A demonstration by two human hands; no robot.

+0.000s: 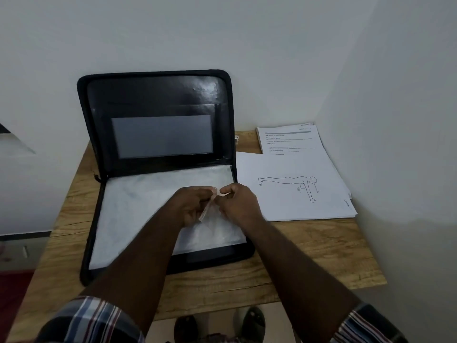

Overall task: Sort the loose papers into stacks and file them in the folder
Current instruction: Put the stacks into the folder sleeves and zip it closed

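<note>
A black zip folder (158, 95) lies open on the wooden table, its lid leaning upright against the wall. Clear plastic sleeves (138, 206) fill its lower half. My left hand (191, 205) and my right hand (238, 203) meet over the sleeves and together pinch the raised edge of the top sleeve (206, 211) between fingertips. To the right of the folder lie two paper stacks: a sheet with a drawn plank figure (289, 191) on top of the near one, and a printed text page (289, 141) on the far one.
The wooden table (309, 253) stands in a corner, with white walls behind and to the right. A small metal object (237, 138) sits by the wall behind the folder. My feet (220, 325) show below the table's front edge.
</note>
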